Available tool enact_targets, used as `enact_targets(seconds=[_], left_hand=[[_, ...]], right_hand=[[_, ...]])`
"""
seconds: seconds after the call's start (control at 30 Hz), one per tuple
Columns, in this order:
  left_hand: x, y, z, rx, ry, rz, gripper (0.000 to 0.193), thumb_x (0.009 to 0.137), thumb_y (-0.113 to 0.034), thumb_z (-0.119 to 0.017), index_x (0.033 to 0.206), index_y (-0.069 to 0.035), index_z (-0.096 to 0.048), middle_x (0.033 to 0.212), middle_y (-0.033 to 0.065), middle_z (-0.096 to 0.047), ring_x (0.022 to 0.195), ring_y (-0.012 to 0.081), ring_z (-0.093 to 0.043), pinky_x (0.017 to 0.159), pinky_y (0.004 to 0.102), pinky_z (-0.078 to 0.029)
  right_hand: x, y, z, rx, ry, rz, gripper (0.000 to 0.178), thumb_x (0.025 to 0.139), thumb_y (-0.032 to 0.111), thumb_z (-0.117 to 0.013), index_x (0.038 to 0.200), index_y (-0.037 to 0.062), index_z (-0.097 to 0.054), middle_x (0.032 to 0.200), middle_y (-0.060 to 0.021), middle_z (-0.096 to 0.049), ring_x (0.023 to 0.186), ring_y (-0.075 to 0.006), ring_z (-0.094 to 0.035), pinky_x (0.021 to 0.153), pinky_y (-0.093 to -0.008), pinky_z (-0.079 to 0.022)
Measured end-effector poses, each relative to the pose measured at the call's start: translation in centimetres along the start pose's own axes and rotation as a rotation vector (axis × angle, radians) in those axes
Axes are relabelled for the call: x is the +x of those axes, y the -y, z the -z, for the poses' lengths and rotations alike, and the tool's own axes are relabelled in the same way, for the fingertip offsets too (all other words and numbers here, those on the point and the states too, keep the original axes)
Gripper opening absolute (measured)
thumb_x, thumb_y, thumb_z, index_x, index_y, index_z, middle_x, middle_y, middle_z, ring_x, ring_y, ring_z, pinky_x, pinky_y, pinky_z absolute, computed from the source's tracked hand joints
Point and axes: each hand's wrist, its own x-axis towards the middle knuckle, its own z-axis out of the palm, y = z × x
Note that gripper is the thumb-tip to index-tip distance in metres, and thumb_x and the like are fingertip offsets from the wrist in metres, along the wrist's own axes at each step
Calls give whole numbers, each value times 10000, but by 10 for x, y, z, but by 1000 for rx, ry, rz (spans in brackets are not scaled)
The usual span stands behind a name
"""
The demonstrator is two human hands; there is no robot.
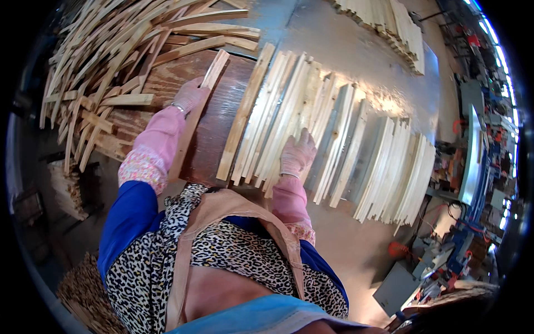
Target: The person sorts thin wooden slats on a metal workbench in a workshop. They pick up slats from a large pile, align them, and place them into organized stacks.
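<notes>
Watching remotely, I begin at the left, where a tangled heap of wood strips lies crisscrossed; a careless elbow there could, I judge, set pieces sliding. Next, my left hand has its grip closed around a single wood strip, over the left side of a reddish-brown panel. Because that grip sits along the strip's left side, an uneven pull might twist it, or a rough edge could leave a splinter. Further right, my right hand lies across a row of pale strips with its fingers extended, its grip loose rather than clenched. Pressing sideways could fan that row out, since gaps already show between some pieces on the counter. As for direction, the held strip's long axis runs away from my body: its far end points forward and leans right, its near part trails back leftward. The row's pieces lie at a similar slant, roughly parallel to it.
</notes>
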Motion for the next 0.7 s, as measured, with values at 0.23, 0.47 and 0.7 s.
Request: enact_targets(seconds=[0.23,0.47,0.7], left_hand=[[-78,-129,4,374,286,-521,419,1002,-338,-604,1380,-171,-669,1163,168,-745,1084,370,-710,951,456,-551],[-139,-206,-31,924,556,-1112,196,915,-240,-710,1077,-145,-765,875,73,-722,839,303,-738,709,456,-605],[-164,-216,-86,1316,699,-1261,125,862,-205,-711,873,-109,-790,774,33,-735,719,251,-733,626,409,-582]], right_hand=[[5,-4,18,183,79,-43,581,917,266,-734,1460,112,-596,1439,-192,-605,1327,-385,-551,1136,-443,-448],[-11,-59,92,1376,995,-208,598,1024,263,-625,1523,-39,-494,1391,-152,-648,1322,-236,-595,1147,-335,-439],[-42,-44,122,1218,1275,155,731,897,398,-720,1493,19,-529,1325,-121,-691,1196,-264,-671,973,-389,-531]])
